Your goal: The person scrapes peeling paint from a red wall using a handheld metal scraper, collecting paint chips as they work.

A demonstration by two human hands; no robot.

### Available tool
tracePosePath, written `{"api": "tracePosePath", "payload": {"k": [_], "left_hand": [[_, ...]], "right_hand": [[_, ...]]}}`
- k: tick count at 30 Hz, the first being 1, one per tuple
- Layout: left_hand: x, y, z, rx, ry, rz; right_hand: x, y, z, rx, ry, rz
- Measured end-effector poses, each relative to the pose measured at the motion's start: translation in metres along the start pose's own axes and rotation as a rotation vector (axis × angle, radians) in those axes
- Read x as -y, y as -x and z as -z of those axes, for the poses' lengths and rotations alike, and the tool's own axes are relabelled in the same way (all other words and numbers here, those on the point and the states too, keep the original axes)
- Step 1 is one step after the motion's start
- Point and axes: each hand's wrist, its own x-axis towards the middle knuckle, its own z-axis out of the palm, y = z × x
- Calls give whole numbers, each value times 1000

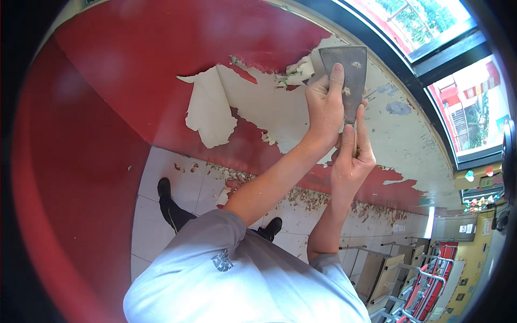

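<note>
A wide metal scraper [347, 67] is pressed flat against a red painted wall [161, 64], its blade up near the window frame. My left hand [325, 110] is closed around the scraper with the index finger laid along the blade. My right hand [353, 156] grips the handle just below, fingers pointing up. Around the blade the red paint is stripped to a cream underlayer [269, 102]. A large loose flake of paint [209, 110] curls off the wall to the left.
Paint chips [301, 196] litter the white tiled floor [167, 183] along the wall's base. My black shoes [164, 188] stand on the tiles. A dark-framed window [431, 59] runs at the upper right. School desks and red chairs [414, 280] stand at the lower right.
</note>
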Motion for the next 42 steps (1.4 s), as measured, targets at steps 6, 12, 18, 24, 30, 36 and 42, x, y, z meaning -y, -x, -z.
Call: {"api": "tracePosePath", "payload": {"k": [6,12,18,24,30,36,42], "left_hand": [[-12,-2,-9,-15,73,-26],[-12,-5,-11,-21,50,-32],[0,-3,-14,-78,115,14],[4,5,3,-81,55,7],[27,15,28,63,-43,102],[10,12,32,58,0,42],[11,19,32,85,25,117]], "right_hand": [[9,-8,1,4,34,6],[14,-14,0,11,28,9],[1,-15,7,25,124,91],[-12,-10,10,60,96,77],[-46,13,2,-20,117,53],[-31,15,-11,-25,193,105],[-24,9,-23,-59,126,-12]]}}
